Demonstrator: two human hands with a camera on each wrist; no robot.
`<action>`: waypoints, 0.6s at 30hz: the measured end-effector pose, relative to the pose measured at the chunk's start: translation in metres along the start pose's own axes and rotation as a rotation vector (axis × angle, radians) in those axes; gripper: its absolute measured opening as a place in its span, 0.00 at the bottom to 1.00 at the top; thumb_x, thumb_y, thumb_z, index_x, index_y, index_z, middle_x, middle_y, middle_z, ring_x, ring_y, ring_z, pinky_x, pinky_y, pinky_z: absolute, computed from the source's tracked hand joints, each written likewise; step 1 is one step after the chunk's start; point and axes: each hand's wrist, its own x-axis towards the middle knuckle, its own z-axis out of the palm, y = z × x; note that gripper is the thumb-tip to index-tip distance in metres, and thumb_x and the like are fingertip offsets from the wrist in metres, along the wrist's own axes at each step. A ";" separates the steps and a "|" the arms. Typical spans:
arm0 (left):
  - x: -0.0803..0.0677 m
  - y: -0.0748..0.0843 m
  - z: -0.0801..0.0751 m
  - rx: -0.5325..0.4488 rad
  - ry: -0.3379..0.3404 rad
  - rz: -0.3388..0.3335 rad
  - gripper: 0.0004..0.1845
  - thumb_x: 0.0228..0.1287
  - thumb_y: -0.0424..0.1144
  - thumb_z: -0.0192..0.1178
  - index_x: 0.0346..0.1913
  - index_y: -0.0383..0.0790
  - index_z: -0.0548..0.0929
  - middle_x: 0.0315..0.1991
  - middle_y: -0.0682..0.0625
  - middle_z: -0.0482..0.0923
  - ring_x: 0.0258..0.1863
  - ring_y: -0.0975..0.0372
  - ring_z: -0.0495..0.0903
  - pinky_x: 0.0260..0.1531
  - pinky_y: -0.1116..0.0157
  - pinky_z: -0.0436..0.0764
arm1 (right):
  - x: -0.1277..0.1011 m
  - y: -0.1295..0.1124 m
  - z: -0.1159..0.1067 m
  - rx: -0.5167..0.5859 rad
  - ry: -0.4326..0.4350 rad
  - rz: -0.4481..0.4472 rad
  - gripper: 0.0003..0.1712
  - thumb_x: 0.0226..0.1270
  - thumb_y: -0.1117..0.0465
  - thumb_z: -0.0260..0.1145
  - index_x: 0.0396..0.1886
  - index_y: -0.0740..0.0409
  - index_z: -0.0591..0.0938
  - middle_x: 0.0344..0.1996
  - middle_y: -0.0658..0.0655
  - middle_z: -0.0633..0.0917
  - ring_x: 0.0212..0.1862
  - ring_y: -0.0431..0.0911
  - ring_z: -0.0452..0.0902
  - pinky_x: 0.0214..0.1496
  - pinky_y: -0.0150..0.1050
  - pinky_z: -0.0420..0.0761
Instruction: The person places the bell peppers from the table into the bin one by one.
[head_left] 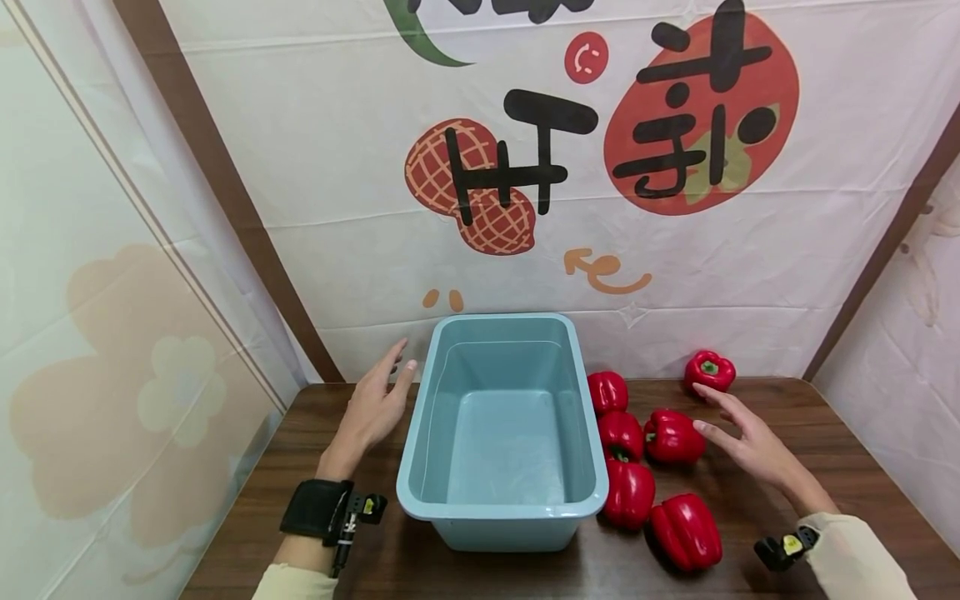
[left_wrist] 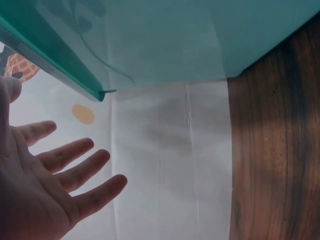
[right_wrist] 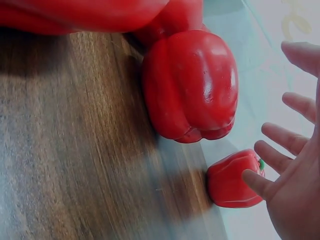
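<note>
A light blue plastic basin [head_left: 502, 508] stands in the middle of the table with nothing inside. Along its right side lie several red bell peppers, among them a near one [head_left: 686, 532] and one with its stem turned left [head_left: 675, 437]. Another bell pepper [head_left: 709, 371] sits apart at the table's back edge. My left hand [head_left: 375, 406] hovers left of the basin, fingers spread and holding nothing; the left wrist view shows its palm [left_wrist: 35, 200]. Over the right part of the table, my right hand [head_left: 750, 442] is extended beside the peppers, its fingers [right_wrist: 285, 137] loosely spread and empty.
The brown wooden table [head_left: 247, 542] ends at a white printed cloth [head_left: 337, 250] hanging behind it. Cloth panels also hang at the left and right sides. A black band with a small device [head_left: 318, 510] is strapped to the left wrist.
</note>
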 end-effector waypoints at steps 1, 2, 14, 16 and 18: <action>0.001 0.001 0.000 -0.008 -0.002 0.002 0.35 0.77 0.62 0.37 0.79 0.51 0.53 0.74 0.40 0.60 0.71 0.43 0.64 0.64 0.39 0.67 | 0.000 0.000 0.000 0.008 -0.001 0.000 0.35 0.69 0.58 0.65 0.74 0.53 0.66 0.69 0.64 0.69 0.63 0.22 0.57 0.56 0.17 0.62; 0.001 0.002 0.000 -0.014 -0.005 0.002 0.35 0.77 0.62 0.36 0.79 0.51 0.53 0.74 0.40 0.60 0.70 0.43 0.64 0.64 0.39 0.67 | 0.001 0.000 0.000 0.013 -0.003 0.001 0.35 0.69 0.58 0.65 0.74 0.53 0.66 0.69 0.64 0.69 0.63 0.21 0.57 0.56 0.17 0.62; 0.002 0.009 0.002 -0.129 -0.033 0.002 0.33 0.77 0.61 0.38 0.79 0.52 0.53 0.73 0.38 0.62 0.70 0.43 0.66 0.63 0.38 0.68 | 0.006 -0.001 0.003 0.059 -0.036 -0.009 0.33 0.70 0.58 0.64 0.73 0.57 0.67 0.69 0.64 0.70 0.63 0.22 0.58 0.58 0.17 0.62; 0.003 0.010 0.002 -0.152 -0.038 0.003 0.34 0.77 0.61 0.38 0.79 0.52 0.53 0.73 0.38 0.62 0.70 0.43 0.66 0.63 0.37 0.67 | 0.006 -0.001 0.004 0.059 -0.037 -0.010 0.33 0.70 0.58 0.64 0.72 0.57 0.67 0.69 0.64 0.71 0.64 0.23 0.58 0.58 0.18 0.63; 0.003 0.010 0.003 -0.167 -0.040 0.000 0.34 0.77 0.61 0.38 0.79 0.53 0.54 0.73 0.38 0.62 0.70 0.43 0.65 0.63 0.36 0.66 | 0.006 -0.001 0.005 0.055 -0.043 -0.004 0.33 0.70 0.58 0.63 0.73 0.57 0.67 0.69 0.63 0.70 0.64 0.24 0.59 0.59 0.20 0.64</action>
